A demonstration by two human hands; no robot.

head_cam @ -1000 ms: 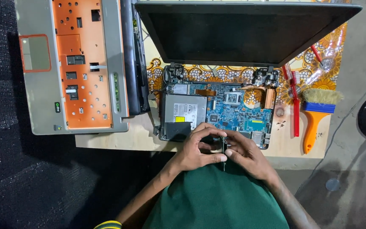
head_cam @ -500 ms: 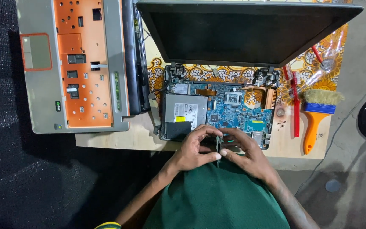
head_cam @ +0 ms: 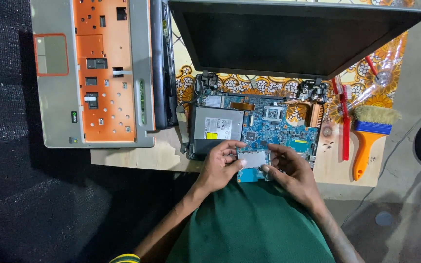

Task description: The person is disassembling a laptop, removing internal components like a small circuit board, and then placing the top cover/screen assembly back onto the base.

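We have both hands at the near edge of the opened laptop's blue circuit board (head_cam: 274, 131); our left hand (head_cam: 220, 165) pinches the left side of a small grey rectangular part (head_cam: 253, 159) with curled fingers, and our right hand (head_cam: 291, 170) presses fingertips on its right side and near corner; whether the part is seated in the board or lifted free of it, we cannot tell. The part sits at the front middle of the board, just beside the silver drive (head_cam: 218, 124). The risks we judge from here: a pull that is uneven between the two hands could twist the part and strain whatever fixes it; a slip of the fingertips could drag across the small components next to it; the board's near edge overhangs the wooden table (head_cam: 137, 156) toward our lap, so a freed part could drop there; the open screen (head_cam: 288, 39) leans over the work and could tip if the base is jolted; the orange-handled brush (head_cam: 369, 134) and red tool (head_cam: 345, 129) lie well apart to the right.
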